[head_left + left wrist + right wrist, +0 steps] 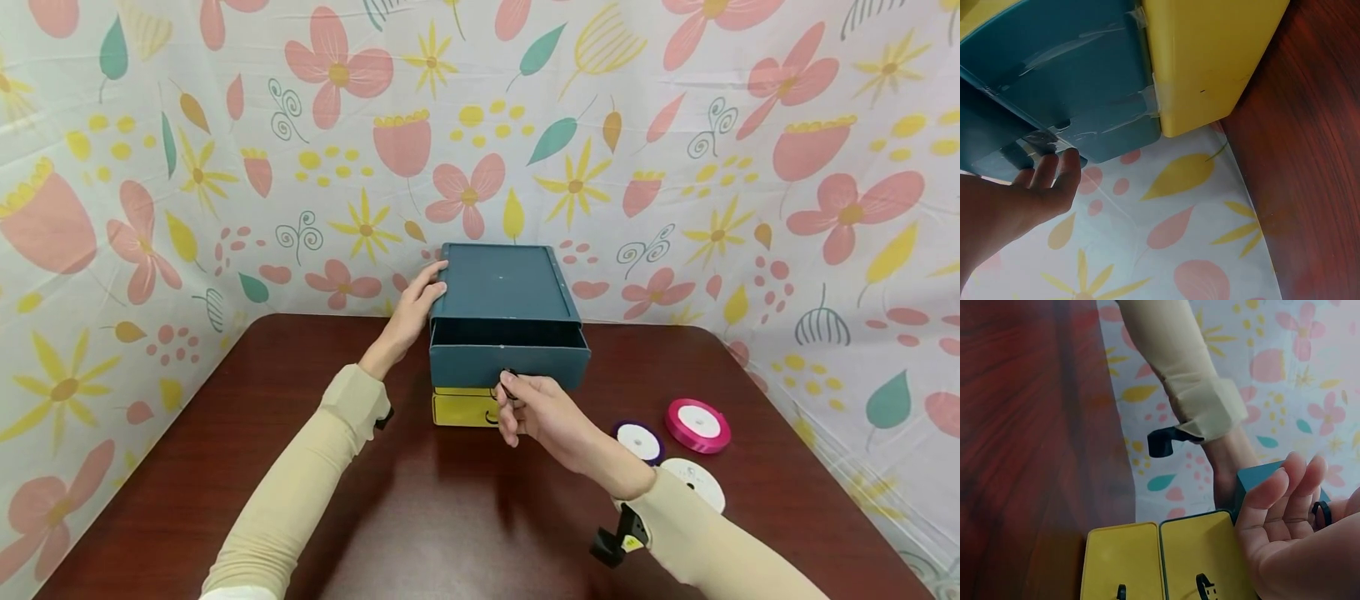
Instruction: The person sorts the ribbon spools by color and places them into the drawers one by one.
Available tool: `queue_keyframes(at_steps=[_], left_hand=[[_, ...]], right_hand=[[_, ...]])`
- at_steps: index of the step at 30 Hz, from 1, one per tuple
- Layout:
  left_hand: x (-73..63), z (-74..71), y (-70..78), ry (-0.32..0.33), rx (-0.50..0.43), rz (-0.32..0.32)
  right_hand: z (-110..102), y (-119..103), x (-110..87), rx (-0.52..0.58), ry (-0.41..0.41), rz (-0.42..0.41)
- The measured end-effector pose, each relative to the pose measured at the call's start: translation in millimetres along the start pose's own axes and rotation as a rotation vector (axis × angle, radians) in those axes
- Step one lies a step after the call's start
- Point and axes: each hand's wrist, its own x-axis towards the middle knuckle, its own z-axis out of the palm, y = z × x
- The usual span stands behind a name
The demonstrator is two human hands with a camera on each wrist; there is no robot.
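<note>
A blue drawer cabinet (498, 283) stands at the back of the table, its top drawer (468, 367) pulled partly out. My right hand (551, 412) pinches that drawer's small black ring handle (1321, 514) between thumb and finger; the other fingers curl loosely below. In the head view the drawer's inside looks dark and its bottom is hidden. My left hand (408, 317) rests against the cabinet's left side near the top, fingertips touching it in the left wrist view. Yellow drawers (457, 408) sit underneath, two of their fronts showing in the right wrist view, with black handles.
Right of the cabinet lie a pink ribbon spool (697, 426), a dark purple ribbon spool (639, 442) and a white spool (697, 482) partly behind the right forearm. A flower-patterned curtain (480, 125) hangs behind the dark red-brown table (300, 375).
</note>
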Motion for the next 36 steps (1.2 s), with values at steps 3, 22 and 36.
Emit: queue_keyframes(at_steps=[3,22,36], left_hand=[[0.9,0.0,-0.5,-0.001,0.006,-0.002],[1.5,0.5,0.1,-0.018,-0.025,0.011],[-10.9,-0.7,25.3,-0.054,-0.037,-0.015]], right_hand=[[2,0,-5.3,-0.007,-0.012,-0.009],[13,-1,-28.3,-0.027,-0.074,-0.038],[19,-1,-41.2,0.009,-0.127,-0.038]])
